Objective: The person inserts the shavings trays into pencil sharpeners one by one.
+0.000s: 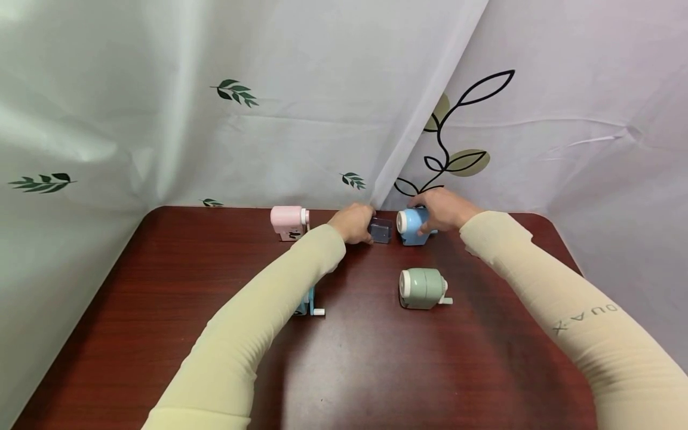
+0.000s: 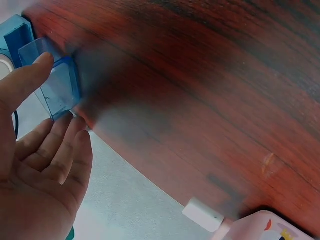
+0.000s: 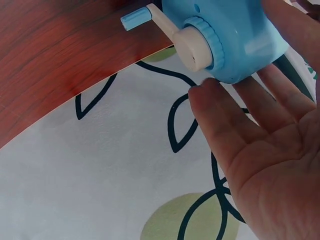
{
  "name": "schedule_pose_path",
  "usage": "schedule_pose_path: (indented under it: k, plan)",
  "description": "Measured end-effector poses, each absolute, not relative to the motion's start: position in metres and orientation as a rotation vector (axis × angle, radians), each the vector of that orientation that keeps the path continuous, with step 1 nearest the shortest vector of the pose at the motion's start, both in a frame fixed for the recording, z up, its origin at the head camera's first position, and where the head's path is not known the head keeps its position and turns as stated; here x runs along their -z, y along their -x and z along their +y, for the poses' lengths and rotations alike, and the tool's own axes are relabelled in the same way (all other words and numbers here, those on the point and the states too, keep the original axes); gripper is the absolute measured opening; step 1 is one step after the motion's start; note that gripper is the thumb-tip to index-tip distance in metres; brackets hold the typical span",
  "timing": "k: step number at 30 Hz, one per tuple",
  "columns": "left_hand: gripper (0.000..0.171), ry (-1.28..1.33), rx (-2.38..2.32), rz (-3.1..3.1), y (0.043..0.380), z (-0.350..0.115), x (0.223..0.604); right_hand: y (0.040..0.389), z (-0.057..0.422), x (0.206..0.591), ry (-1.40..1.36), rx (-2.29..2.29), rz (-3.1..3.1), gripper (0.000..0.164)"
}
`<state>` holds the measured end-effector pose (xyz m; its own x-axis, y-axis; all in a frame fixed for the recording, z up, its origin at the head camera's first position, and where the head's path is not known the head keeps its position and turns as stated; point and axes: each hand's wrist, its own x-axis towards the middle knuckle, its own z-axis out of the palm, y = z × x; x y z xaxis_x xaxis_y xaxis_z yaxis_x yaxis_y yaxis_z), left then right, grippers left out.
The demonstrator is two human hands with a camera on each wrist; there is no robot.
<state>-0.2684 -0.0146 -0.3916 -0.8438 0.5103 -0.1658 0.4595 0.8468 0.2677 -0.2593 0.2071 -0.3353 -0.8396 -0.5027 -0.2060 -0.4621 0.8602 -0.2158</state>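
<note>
At the back of the table my left hand (image 1: 353,223) pinches a clear bluish shavings drawer (image 1: 381,230), thumb on one side and fingertips at the other. Just to its right stands a light blue crank pencil sharpener (image 1: 411,226) with a white round front. My right hand (image 1: 444,209) grips this sharpener from above and behind, thumb on the near side. In the left wrist view the drawer (image 2: 62,87) is out in front of the opening in the sharpener's body (image 2: 19,37). The right wrist view shows the crank handle (image 3: 136,19) sticking out behind.
A green crank sharpener (image 1: 421,288) stands nearer on the right. A pink sharpener (image 1: 287,222) is at the back left. Another blue sharpener (image 1: 303,303) is mostly hidden under the left sleeve. A patterned white sheet (image 1: 301,143) hangs right behind the table's back edge.
</note>
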Motion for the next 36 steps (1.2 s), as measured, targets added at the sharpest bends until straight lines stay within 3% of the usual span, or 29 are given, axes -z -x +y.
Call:
schedule_pose_path:
  k: [15, 36]
  plan:
    - [0.029, -0.686, -0.369, 2.773, 0.2727, -0.0124, 0.3897, 0.2594, 0.2005, 0.3324, 0.677, 0.182, 2.774, 0.058]
    - [0.044, -0.687, -0.453, 2.735, 0.2739, -0.0065, 0.3928, 0.2621, 0.1982, 0.3341, 0.648, 0.128, 2.763, 0.06]
